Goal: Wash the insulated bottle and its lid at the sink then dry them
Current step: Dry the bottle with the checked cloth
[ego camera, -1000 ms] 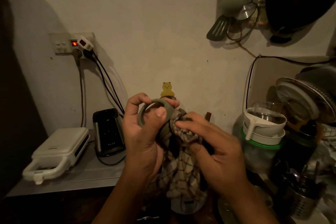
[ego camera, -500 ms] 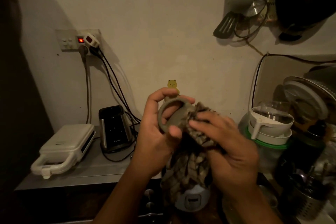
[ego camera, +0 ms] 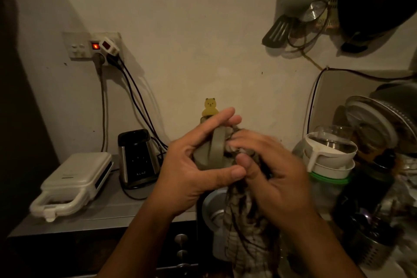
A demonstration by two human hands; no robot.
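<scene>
Nearest, at 6 o'clock: noted checked cloth (ego camera: 246,239) hanging loose, its top bunched in the right hand (ego camera: 279,183). Found that hand's fingers curled into the cloth, pressing it onto the lid (ego camera: 216,151) from 3 o'clock; blurred, exact contact unreadable. Found left hand (ego camera: 196,174) gripping the lid from 9 o'clock, thumb beneath, fingers over the top, loop handle edge-on between; judged a brace, giving the rubbing a firm backing. Judged step: drying the lid, held raised above the tabletop (ego camera: 126,207), letting the cloth hang free. Logged blue-grey vessel (ego camera: 212,207) directly below, half hidden by cloth; cannot tell whether the bottle. Farther, 9 o'clock: white sandwich press (ego camera: 74,183), black appliance (ego camera: 135,158). At 3 o'clock: stacked white jugs (ego camera: 329,156). Farthest, 12 o'clock: yellow bear figure (ego camera: 209,106) against the wall.
</scene>
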